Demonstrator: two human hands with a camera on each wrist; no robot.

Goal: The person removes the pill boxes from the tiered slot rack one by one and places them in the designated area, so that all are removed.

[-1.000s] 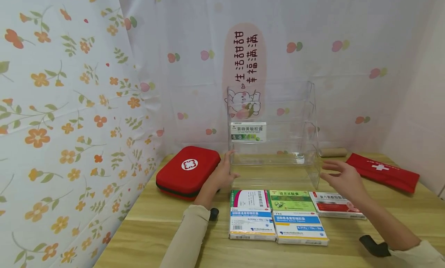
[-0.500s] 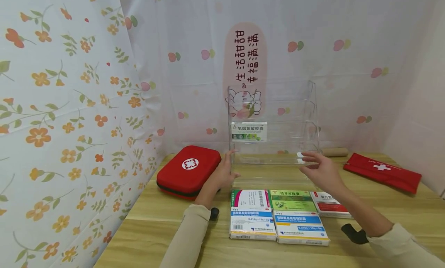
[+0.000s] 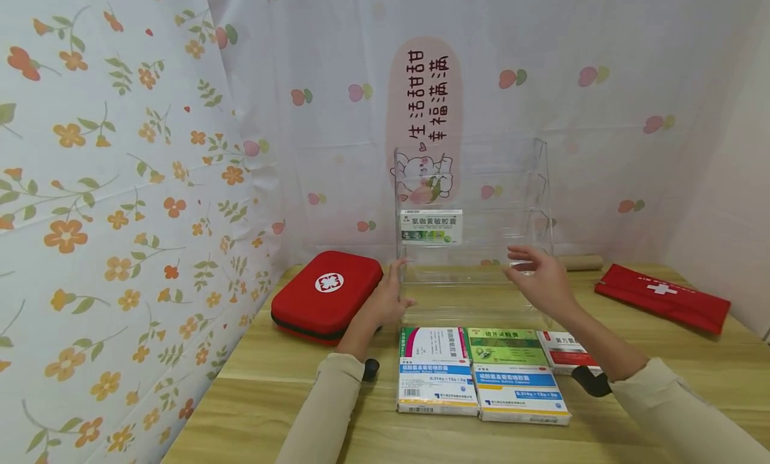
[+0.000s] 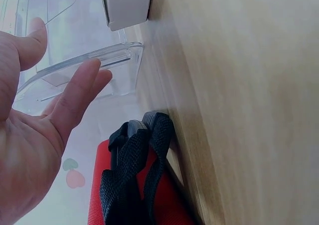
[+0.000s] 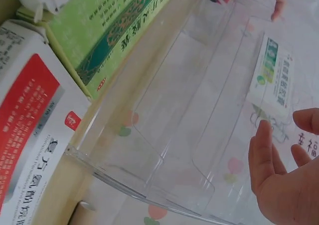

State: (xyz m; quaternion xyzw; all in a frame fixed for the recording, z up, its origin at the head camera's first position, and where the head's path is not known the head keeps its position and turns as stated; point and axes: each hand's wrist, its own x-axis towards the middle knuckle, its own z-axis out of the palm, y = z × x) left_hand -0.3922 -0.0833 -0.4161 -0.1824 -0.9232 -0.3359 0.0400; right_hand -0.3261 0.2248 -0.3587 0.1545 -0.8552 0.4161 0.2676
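A clear tiered acrylic display rack [image 3: 475, 277] stands on the table, with a white-and-green medicine box [image 3: 432, 227] upright on one tier at its left. My left hand [image 3: 388, 303] is at the rack's lower left side, fingers extended along the side panel; contact cannot be told for certain. My right hand [image 3: 544, 283] hovers before the rack's right part, fingers loosely bent, nothing in them. Flat in front of the rack lie a pink-and-green medicine box [image 3: 436, 343], a green one [image 3: 507, 347], a red-and-white one [image 3: 565, 350], partly behind my right arm, and two blue-and-white ones [image 3: 438, 387].
A red first-aid case [image 3: 327, 293] lies left of the rack, its black strap [image 4: 132, 165] near my left hand. Right of the rack are a red pouch [image 3: 662, 297] with a white cross and a brown roll [image 3: 579, 263]. Patterned cloth [image 3: 337, 150] hangs behind.
My right hand has moved left and slightly up, from beside the rack's right edge to in front of it. My left hand stays where it was.
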